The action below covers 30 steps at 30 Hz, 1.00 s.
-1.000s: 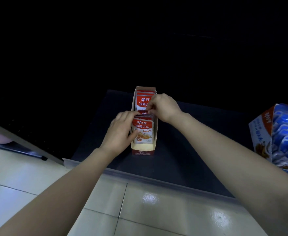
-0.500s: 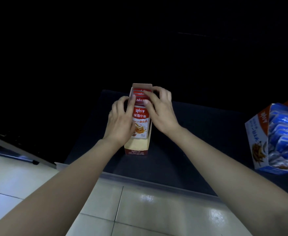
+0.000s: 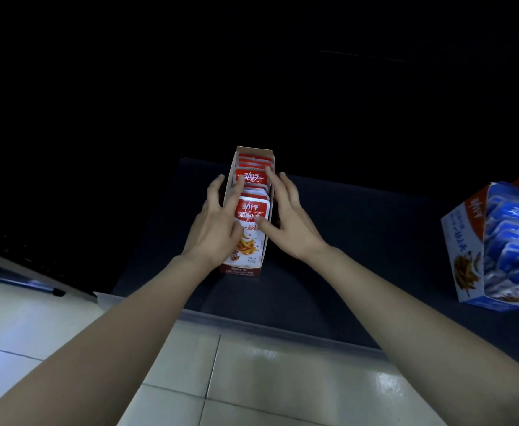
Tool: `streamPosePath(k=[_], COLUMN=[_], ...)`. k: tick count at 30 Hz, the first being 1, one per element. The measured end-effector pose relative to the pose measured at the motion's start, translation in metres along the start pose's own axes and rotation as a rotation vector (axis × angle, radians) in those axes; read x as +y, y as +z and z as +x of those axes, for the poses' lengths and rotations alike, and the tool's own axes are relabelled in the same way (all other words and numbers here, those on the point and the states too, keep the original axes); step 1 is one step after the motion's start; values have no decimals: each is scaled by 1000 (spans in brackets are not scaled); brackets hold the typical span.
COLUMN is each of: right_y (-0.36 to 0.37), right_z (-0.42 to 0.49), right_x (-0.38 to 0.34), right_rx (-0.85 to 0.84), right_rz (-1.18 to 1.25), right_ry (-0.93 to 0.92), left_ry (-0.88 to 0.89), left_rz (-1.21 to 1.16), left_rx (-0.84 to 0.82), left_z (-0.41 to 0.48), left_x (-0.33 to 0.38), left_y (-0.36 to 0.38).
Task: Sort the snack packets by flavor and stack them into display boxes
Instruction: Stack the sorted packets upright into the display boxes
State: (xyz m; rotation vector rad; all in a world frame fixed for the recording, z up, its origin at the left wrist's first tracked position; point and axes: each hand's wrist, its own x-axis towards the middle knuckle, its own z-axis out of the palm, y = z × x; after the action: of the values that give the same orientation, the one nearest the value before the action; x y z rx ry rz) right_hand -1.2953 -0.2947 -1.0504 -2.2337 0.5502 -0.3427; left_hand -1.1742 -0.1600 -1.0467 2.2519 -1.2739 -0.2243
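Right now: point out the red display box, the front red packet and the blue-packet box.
red display box (image 3: pixel 241 269): head view, near end wall.
front red packet (image 3: pixel 249 245): head view, printed snack picture.
blue-packet box (image 3: pixel 462 238): head view, white side panel.

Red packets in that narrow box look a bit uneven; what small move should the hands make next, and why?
Probably nudge the red packets level with flat fingers. The left hand and right hand lie open against them, and they stand at uneven heights and tilts in the display box.

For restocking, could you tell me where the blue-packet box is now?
Head view: the blue-packet box sits far right on the dark counter, right of the red-packet box.
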Motion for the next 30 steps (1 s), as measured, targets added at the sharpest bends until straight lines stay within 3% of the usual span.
streamPosePath(k=[6,9,13,24,30], right_y=[0,-1,-1,-12,-4], right_z=[6,21,28,28,-14], right_x=[-8,-16,-21,-20,-10], right_rx=[45,21,-15,-81,16], right_rz=[-199,-399,-492,-420,-158], right_ry=[1,31,75,128,47], left_ry=[-59,-89,-131,-110,-70], left_rz=[-18,4,31,90,12], left_rx=[-34,-77,-140,-150,-30], left_z=[0,2,5,9,-8], left_x=[-5,-5,-7,-1,-2], left_y=[0,-2,-4,-4,-6])
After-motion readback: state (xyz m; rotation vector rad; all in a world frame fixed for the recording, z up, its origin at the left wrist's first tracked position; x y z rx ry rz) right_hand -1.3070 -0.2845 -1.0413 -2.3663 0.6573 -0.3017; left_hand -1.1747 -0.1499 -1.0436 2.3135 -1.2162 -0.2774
